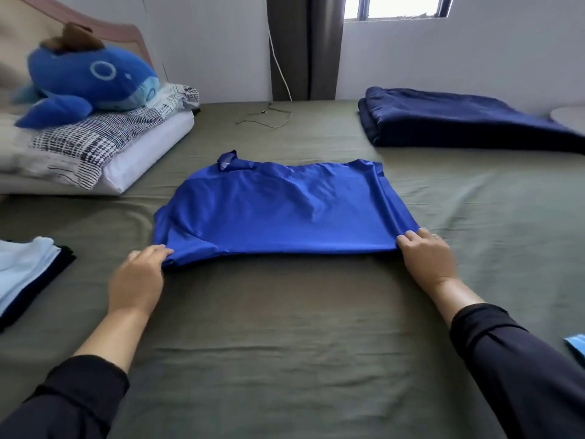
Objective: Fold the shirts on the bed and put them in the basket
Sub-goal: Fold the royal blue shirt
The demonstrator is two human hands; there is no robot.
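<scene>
Open bed sheet (285,327) near side, shirt stack (28,274) left, folded blanket (459,122) far right

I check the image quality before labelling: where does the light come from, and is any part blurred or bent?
Head view: daylight enters from the window at the top, overexposed to white; the blue shirt shows soft sheen on its folds; the plush whale at left looks slightly soft; wide-angle distortion bends the bed edges and the sleeves.

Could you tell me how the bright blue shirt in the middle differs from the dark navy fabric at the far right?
The bright blue shirt is vivid, thin and held at its near corners by the left hand and right hand; the navy fabric is darker, thicker-folded and untouched. Both lie on the green bedsheet.
</scene>
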